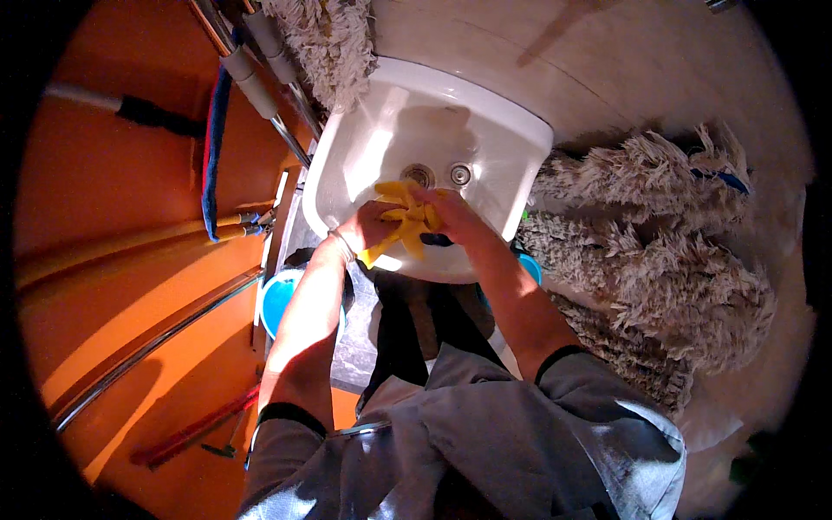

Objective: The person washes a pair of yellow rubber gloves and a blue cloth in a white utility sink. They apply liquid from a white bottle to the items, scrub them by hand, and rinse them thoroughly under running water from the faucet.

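Above the near part of a white ceramic sink [455, 91] my two hands meet around a crumpled yellow cloth or rubber glove [409, 218]; which of the two cannot be told. My left hand [370, 224], with a pale band at its wrist, grips it from the left. My right hand [448, 211] has its fingers closed on the other side of it. Loose yellow ends stick out above and below the hands. Just beyond them lie the dark drain [417, 175] and a round metal fitting [460, 173] in the basin. A small dark object shows under my right hand.
Shaggy mop heads [689, 279] hang to the right of the sink, and another mop head [325, 45] is at its upper left. Metal poles [250, 84] and yellow handles [149, 244] stand along the orange wall [117, 325]. A blue bucket [279, 299] is below my left forearm.
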A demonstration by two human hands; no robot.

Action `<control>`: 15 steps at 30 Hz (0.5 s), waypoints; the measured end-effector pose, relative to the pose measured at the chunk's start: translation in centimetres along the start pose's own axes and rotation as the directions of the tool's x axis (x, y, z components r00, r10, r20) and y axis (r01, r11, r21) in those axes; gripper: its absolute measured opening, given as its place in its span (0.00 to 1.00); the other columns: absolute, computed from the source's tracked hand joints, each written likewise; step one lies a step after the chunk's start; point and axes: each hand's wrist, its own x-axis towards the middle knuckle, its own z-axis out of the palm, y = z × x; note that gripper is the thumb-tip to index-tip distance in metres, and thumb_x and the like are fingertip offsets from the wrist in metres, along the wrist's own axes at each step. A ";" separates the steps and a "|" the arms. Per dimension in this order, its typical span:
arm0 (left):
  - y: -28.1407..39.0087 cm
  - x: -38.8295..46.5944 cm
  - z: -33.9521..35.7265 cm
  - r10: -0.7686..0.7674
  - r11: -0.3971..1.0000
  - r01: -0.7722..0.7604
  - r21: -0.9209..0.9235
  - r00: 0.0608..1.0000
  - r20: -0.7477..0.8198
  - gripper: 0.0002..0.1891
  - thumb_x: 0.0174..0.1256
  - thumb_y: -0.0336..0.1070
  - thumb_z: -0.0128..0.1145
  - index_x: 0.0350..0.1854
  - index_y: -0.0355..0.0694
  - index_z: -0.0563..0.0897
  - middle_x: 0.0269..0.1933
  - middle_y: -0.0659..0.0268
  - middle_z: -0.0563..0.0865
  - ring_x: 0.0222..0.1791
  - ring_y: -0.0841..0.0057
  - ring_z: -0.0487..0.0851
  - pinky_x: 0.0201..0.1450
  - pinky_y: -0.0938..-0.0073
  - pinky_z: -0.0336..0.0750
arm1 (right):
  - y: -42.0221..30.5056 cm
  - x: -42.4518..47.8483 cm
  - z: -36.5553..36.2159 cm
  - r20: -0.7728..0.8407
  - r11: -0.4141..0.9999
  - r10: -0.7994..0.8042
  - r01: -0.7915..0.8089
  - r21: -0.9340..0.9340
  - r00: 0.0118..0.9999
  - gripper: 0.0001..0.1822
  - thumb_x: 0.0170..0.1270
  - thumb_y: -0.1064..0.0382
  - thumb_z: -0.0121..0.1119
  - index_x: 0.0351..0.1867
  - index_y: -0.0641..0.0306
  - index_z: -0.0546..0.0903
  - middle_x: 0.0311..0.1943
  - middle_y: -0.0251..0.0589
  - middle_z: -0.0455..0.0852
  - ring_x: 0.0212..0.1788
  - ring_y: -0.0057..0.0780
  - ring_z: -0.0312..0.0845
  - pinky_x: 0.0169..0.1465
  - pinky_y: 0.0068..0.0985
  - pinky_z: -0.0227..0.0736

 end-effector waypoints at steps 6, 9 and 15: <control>-2.5 0.3 -1.7 0.254 0.739 0.171 0.652 0.825 -0.505 0.20 0.57 0.37 0.63 0.52 0.40 0.80 0.48 0.57 0.84 0.47 0.57 0.81 0.54 0.63 0.74 | 6.4 7.7 -7.0 -0.168 0.610 -0.641 0.365 -0.703 0.749 0.17 0.62 0.64 0.59 0.50 0.70 0.75 0.42 0.44 0.82 0.37 0.31 0.82 0.38 0.25 0.80; -3.5 1.0 -0.3 0.220 0.761 0.381 0.525 0.610 -0.761 0.20 0.59 0.49 0.63 0.47 0.40 0.83 0.45 0.52 0.84 0.42 0.55 0.82 0.51 0.59 0.75 | 1.4 4.1 -3.2 -0.535 0.991 -0.125 0.135 -0.020 0.836 0.16 0.61 0.64 0.59 0.49 0.67 0.77 0.43 0.44 0.82 0.40 0.34 0.81 0.41 0.27 0.79; -8.1 5.8 3.5 -0.446 0.188 0.557 -0.809 0.782 0.435 0.53 0.44 0.88 0.36 0.50 0.39 0.81 0.45 0.55 0.85 0.42 0.59 0.82 0.48 0.63 0.77 | 7.3 8.4 -7.3 -0.052 0.571 -0.722 0.553 -0.607 0.690 0.18 0.61 0.62 0.58 0.52 0.66 0.76 0.47 0.43 0.81 0.47 0.37 0.80 0.45 0.30 0.79</control>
